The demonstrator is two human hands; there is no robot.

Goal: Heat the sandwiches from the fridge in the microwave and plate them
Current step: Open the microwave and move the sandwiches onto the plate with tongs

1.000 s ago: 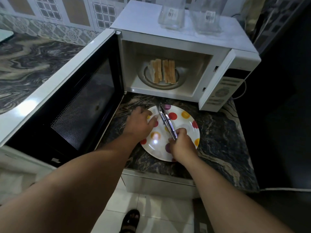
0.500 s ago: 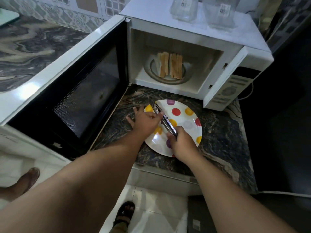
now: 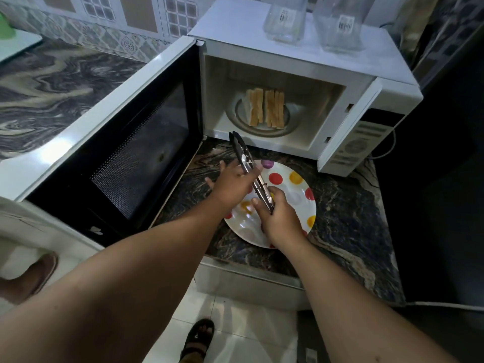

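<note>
Microwave (image 3: 301,56) stood at back of counter (image 3: 348,218), door (image 3: 131,142) swung out to the left. Sandwiches (image 3: 265,107) sat upright side by side on turntable (image 3: 262,127) inside. Two clear containers (image 3: 285,19) rested on microwave top. Plate (image 3: 296,195) lay on counter just before the opening. Tongs (image 3: 248,169) lay above plate's left part, tips toward the cavity, between left hand (image 3: 233,182) and right hand (image 3: 280,218).

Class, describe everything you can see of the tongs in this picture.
The tongs are a long, slim pair, shiny metal along the arms with dark tips. The arms lie close together, nearly closed. They slant from the right hand, which grips the handle end over the spotted plate, up and left toward the open microwave. The left hand touches them midway. The tips hold nothing and hang just short of the microwave's sill.
</note>
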